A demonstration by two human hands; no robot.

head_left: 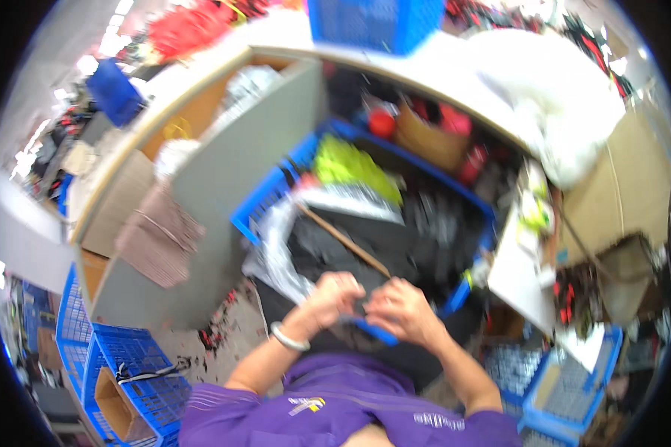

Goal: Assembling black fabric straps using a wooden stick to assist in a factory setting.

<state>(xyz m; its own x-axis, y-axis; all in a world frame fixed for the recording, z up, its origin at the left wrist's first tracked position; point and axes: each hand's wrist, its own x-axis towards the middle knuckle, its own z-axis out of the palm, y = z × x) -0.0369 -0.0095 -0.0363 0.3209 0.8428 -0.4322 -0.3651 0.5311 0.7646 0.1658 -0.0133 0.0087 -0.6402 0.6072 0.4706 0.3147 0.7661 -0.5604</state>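
Observation:
My left hand (pixel 334 299) and my right hand (pixel 404 311) are close together over the near edge of a large blue plastic crate (pixel 248 207). Both have their fingers curled in a pinch; blur hides what is between them, though dark material lies just below. Inside the crate are black pieces (pixel 328 249), a clear plastic bag (pixel 279 249) and a bright yellow-green bundle (pixel 354 167). A thin brown stick (pixel 343 237) slants across the black pieces, its near end by my right hand.
A grey panel (pixel 224 186) with a brown cloth (pixel 160 238) over it stands left of the crate. Behind is a white tabletop (pixel 283 31) with a blue basket (pixel 376 22) and a white sack (pixel 552 89). More blue crates (pixel 138 350) stand at lower left, and cardboard (pixel 626 186) at right.

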